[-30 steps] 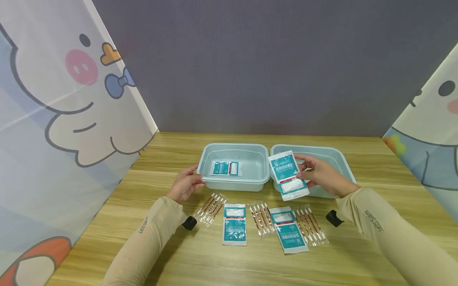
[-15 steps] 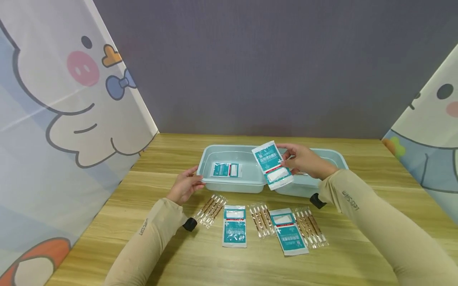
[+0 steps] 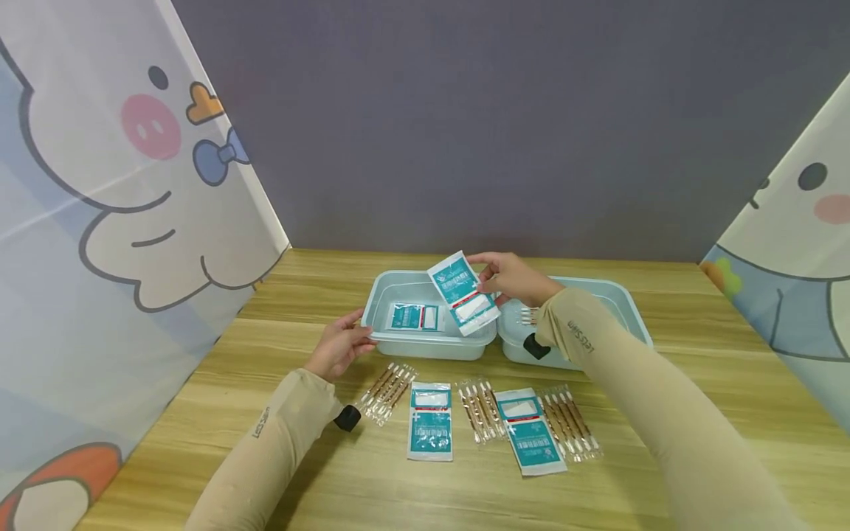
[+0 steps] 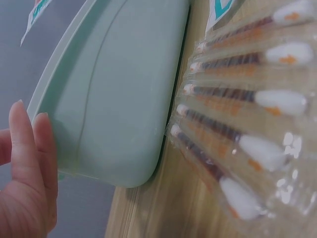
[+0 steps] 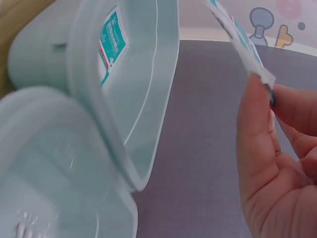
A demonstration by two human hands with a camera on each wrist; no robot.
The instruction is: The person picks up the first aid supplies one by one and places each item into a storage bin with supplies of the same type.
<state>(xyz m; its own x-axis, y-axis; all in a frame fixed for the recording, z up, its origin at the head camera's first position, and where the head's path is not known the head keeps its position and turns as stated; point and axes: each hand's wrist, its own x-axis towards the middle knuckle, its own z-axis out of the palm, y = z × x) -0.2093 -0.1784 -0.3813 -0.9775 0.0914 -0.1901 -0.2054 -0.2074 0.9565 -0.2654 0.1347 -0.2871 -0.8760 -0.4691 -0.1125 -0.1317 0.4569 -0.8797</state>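
While pinching a flat, rectangular teal-and-white film packet [image 3: 463,293] by one long edge between thumb and fingers of the right hand [image 3: 514,279], note its position: tilted, above the right end of a pale blue-green, rectangular plastic bin [image 3: 432,350]. Touching that bin's near-left corner with straight fingers of the left hand [image 3: 340,346]. Judged best: brace lightly there, clear the right rim, level the packet, lower it beside the matching teal-and-white film packet [image 3: 417,317] lying inside, and loosen the pinch only near the floor. Avoid letting go high; likely to flutter or catch on the rim.
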